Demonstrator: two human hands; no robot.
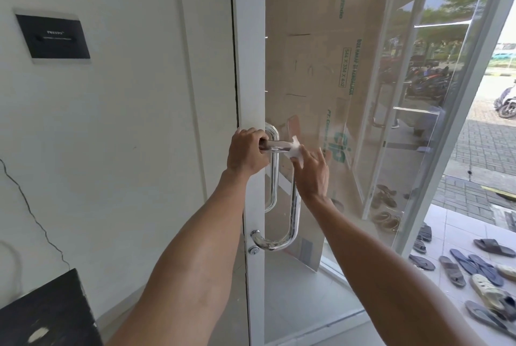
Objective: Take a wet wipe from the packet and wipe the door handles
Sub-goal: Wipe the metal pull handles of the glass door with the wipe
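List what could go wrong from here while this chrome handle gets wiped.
1. The left hand grips the top bar of the chrome pull handle, so the metal under its fingers may be missed.
2. The wet wipe is a small bunch at the fingertips of the right hand. It could slip off the rounded bar or clean only a narrow strip.
3. The second chrome bar beside it has no wipe on it and may get skipped.

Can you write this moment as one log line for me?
step: wiping | left hand: grips door handle top | right hand: holds wet wipe on handle's top bar
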